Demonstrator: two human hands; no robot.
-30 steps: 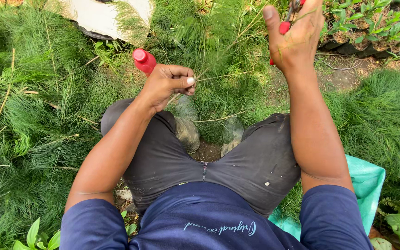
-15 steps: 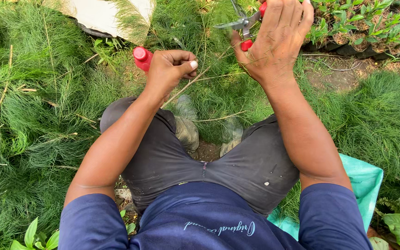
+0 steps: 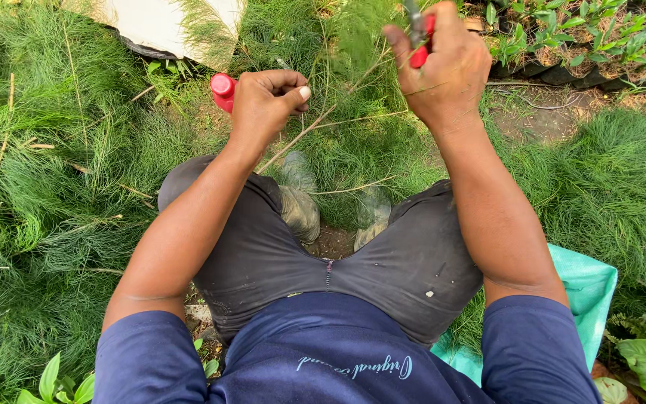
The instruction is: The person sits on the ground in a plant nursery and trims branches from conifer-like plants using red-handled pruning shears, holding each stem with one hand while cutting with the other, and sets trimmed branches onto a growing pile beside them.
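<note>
Hidden: most of the red-handled shears (image 3: 420,37) sits inside the right hand (image 3: 443,75); only a grey metal part and bits of red grip show above the fingers (image 3: 401,45), and the top of the tool is cut off by the frame edge. Whether the blades are apart or together cannot be told.
Hidden, left: the red object (image 3: 223,90) behind the left hand (image 3: 263,105) shows only a rounded end past the knuckles; its kind is hard to make out.
Left fingers: curled into a narrow fist, thumb (image 3: 297,93) pressed over a thin feathery stem (image 3: 315,123) that runs out from under the fingers toward the right hand.
Right fingers: wrapped tight around the shears' grips, raised just above the stem's far end.
Stem: slanting between the two hands, its lower end going down toward the boots (image 3: 300,202).
Boots: muddy, half sunk in the fine green foliage (image 3: 54,194) below both fists.
Containers: dark pots (image 3: 555,75) beyond the right fingers, holding small leafy plants; rims partly covered by leaves.
Cut off: pale sack (image 3: 158,26) beyond the left fingers, top out of frame; teal sheet (image 3: 585,284) beneath the right elbow, partly covered by the arm.
</note>
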